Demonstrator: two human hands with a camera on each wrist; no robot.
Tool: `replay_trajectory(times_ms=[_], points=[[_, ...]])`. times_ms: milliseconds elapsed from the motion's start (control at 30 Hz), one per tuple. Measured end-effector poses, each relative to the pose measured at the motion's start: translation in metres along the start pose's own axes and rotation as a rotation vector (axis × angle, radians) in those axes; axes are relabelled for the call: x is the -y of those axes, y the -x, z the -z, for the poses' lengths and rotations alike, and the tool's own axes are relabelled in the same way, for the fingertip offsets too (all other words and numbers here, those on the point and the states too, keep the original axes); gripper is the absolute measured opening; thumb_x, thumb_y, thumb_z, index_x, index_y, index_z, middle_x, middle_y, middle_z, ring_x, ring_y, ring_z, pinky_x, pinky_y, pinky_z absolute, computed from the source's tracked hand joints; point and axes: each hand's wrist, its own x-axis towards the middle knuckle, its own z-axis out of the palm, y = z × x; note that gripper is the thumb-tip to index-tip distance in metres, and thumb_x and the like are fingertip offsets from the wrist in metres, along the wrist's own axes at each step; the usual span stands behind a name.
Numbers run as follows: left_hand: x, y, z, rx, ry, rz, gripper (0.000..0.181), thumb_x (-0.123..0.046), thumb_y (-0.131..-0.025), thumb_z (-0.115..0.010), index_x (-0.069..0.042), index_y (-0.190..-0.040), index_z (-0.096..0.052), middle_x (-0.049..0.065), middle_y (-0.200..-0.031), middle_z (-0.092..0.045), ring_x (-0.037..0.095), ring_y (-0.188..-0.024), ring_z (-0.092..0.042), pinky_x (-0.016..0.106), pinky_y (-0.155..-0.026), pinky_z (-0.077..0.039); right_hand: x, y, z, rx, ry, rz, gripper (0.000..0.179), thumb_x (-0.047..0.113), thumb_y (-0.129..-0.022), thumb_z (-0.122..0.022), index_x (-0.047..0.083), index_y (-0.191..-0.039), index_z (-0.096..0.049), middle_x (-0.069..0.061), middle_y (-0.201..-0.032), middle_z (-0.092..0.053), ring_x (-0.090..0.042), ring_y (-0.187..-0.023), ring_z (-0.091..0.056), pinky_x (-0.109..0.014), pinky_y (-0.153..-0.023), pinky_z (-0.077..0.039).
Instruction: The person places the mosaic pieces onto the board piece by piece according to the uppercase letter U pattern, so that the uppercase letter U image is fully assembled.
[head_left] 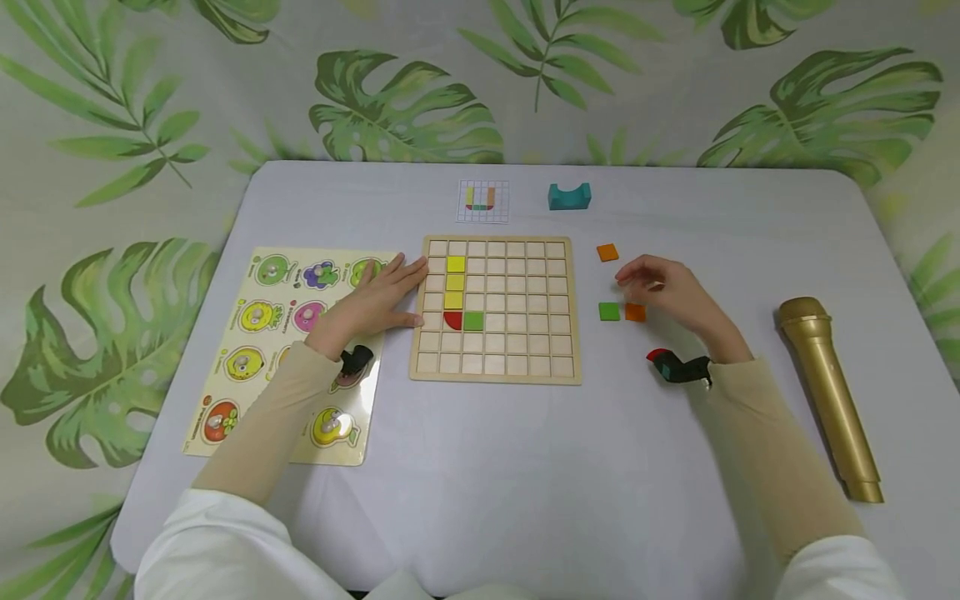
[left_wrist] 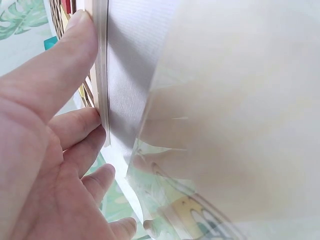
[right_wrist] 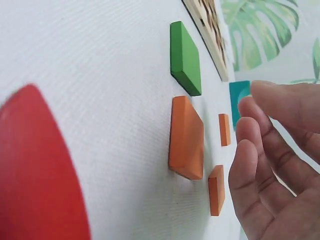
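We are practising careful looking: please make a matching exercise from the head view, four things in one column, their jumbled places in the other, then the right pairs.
Things:
1. Pattern card
2. Gold microphone
3. Fruit board
4. Red rounded piece

Places, as the head view shows them:
A. Rightmost thing lying on the table
B. On the grid board, directly below the yellow squares
C. Just left of the teal block
D. Leftmost thing lying on the table

Right pairs: 1-C, 2-A, 3-D, 4-B
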Motion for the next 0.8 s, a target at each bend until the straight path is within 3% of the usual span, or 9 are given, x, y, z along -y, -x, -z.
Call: replay_trajectory(times_ms=[267,567,800], points=[[-0.001,0.0,0.0,-0.001,0.004,0.004,0.083,-0.034,-0.091,-0.065,-0.003,-0.152,-0.018,0.01,-0.159,-0.01,0.035,-0.144,0.002,0.06,-0.109,0.008,-0.003,0.0,-0.006,0.065,0.018,0.079,0.023,-0.008,-0.084,-0.062,-0.002,-0.106,-0.064,-0.016,-0.098,-0.06,-0.023,-0.088,-0.051,-0.023,-0.075,-0.043],[-0.001,0.001,0.001,0.0,-0.002,0.006,0.084,-0.035,-0.09,-0.065,-0.004,-0.153,-0.018,0.01,-0.159,-0.01,0.034,-0.144,0.003,0.06,-0.109,0.008,-0.003,-0.001,-0.011,0.121,0.149,0.106,0.024,-0.009,-0.08,-0.067,-0.001,-0.103,-0.064,-0.015,-0.099,-0.058,-0.026,-0.094,-0.051,-0.038,-0.081,-0.042],[-0.001,0.001,0.001,0.0,0.0,0.004,0.084,-0.035,-0.09,-0.065,-0.004,-0.152,-0.018,0.01,-0.159,-0.009,0.034,-0.144,0.003,0.06,-0.109,0.008,-0.001,-0.005,-0.013,0.133,0.143,0.136,0.024,-0.015,-0.079,-0.064,-0.002,-0.099,-0.064,-0.013,-0.092,-0.06,-0.025,-0.088,-0.051,-0.03,-0.079,-0.042]])
